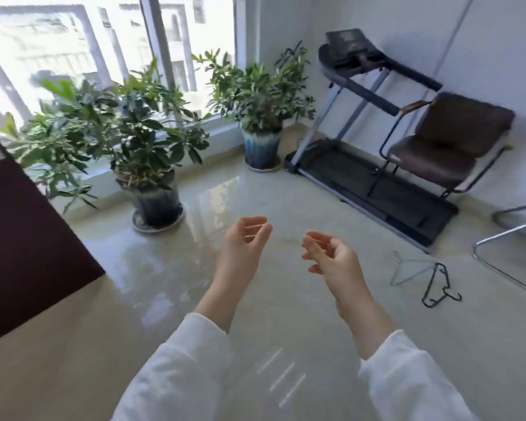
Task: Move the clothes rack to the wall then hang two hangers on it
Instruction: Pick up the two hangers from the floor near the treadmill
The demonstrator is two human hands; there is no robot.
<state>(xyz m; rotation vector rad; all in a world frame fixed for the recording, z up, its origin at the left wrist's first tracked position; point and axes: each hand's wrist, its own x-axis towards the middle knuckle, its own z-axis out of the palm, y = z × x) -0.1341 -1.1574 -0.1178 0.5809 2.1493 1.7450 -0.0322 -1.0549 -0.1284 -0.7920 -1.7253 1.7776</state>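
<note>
Two hangers lie on the glossy floor to my right: a thin grey wire hanger [409, 268] and a black hanger [440, 286] overlapping its right end. My left hand [246, 241] and my right hand [328, 253] are raised in front of me, palms facing each other, fingers loosely curled and apart, holding nothing. Both hands are well to the left of the hangers and above the floor. No clothes rack shows in the head view.
Potted plants [152, 141] [261, 95] line the window at the back. A treadmill [374, 180] and a brown chair [447, 141] stand by the right wall. A chrome chair base [504, 235] sits far right. A dark brown panel [22, 232] is at left.
</note>
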